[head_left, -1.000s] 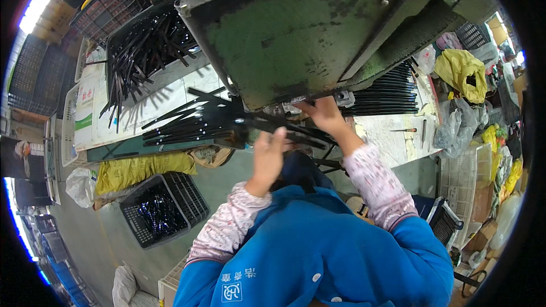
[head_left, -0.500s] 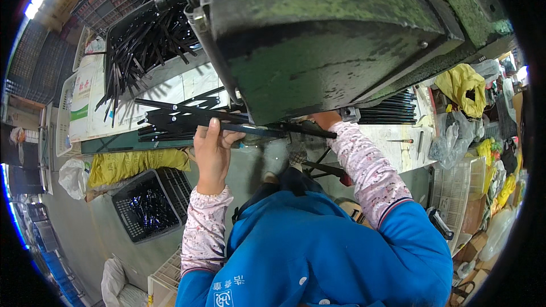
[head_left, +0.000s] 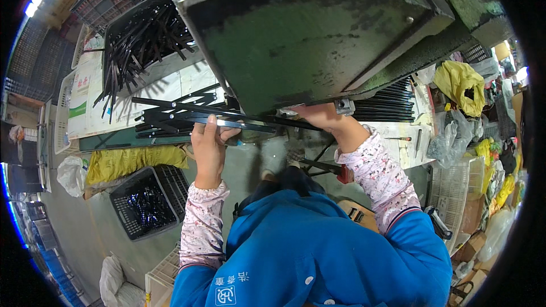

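Observation:
My left hand (head_left: 211, 141) is closed with thumb and fingers around black flat metal bars (head_left: 233, 125), joined by bright rivets. These bars run right, below the housing of a big green machine (head_left: 284, 51). My right hand (head_left: 319, 116) is at the machine's lower edge, above the bars' right end. Its fingers look pressed together, but the tips are partly hidden and what they hold cannot be made out. Beside the right wrist is a small metal block (head_left: 344, 107). More riveted black bars (head_left: 165, 128) lie on the bench left of my left hand.
A bin heaped with black bars (head_left: 142, 45) stands at back left. More bars (head_left: 387, 103) lie in a row on the right, near a thin red-tipped tool (head_left: 398, 139). On the floor sits a crate of black parts (head_left: 147, 204); yellow sacking (head_left: 133, 158) hangs at the bench edge.
My right hand has shifted left along the machine's lower edge, and more of it shows. The bars in my left hand have moved slightly left. The whole view has shifted a little.

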`<state>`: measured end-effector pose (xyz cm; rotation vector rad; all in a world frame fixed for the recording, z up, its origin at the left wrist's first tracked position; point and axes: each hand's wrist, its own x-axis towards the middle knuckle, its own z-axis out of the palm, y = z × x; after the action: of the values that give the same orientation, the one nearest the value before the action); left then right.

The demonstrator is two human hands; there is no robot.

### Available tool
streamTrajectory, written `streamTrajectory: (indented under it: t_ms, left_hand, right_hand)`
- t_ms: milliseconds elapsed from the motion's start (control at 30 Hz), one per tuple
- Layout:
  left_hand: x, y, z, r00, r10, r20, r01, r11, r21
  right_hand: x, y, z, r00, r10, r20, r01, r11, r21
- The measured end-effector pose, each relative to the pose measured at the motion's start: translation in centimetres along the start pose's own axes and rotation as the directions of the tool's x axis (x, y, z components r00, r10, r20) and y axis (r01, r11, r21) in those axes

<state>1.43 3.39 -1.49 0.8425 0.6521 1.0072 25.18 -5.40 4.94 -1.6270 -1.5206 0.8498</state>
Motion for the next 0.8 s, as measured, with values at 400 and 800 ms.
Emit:
streamTrajectory:
  t_ms: [400, 800]
  left_hand:
    - [-0.6, -0.5, 0.0, 1.0, -0.005, -0.03, 0.005, 1.0, -0.008]
    - [-0.6, -0.9, -0.1, 0.999, 0.01, -0.046, -0.01, 1.0, -0.01]
  right_hand:
    - [0.7, 0.7, 2.5, 0.987, 0.124, -0.1, -0.094, 0.96, 0.265]
    - [1.0, 2.4, 3.1, 0.969, 0.017, -0.247, -0.023, 0.999, -0.023]
